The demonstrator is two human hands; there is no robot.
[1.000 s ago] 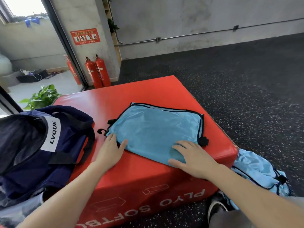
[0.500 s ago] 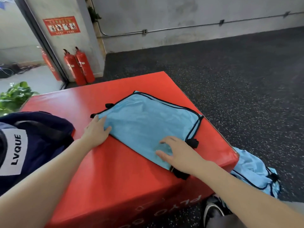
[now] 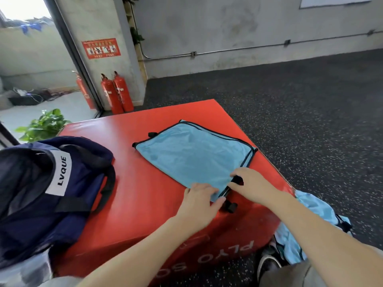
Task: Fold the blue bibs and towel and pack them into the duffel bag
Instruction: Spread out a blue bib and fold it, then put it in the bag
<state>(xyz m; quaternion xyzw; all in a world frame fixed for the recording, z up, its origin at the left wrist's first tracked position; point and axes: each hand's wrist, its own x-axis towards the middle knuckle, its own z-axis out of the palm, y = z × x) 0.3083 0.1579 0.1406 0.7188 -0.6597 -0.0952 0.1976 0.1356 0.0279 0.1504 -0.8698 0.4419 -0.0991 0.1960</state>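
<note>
Both hands are now meeting at the blue bib's (image 3: 192, 156) lower-centre corner: left hand (image 3: 202, 200) having crossed over, pinching fabric; right hand (image 3: 251, 184) gripping the black strap. Next fold looks imminent; duffel bag (image 3: 47, 191) is waiting left on the tabletop (image 3: 134, 204).

Blue bib (image 3: 192, 156) lies flat on the red box; second bib (image 3: 310, 220) crumpled beside it; navy duffel bag (image 3: 51, 193) sits open.
</note>
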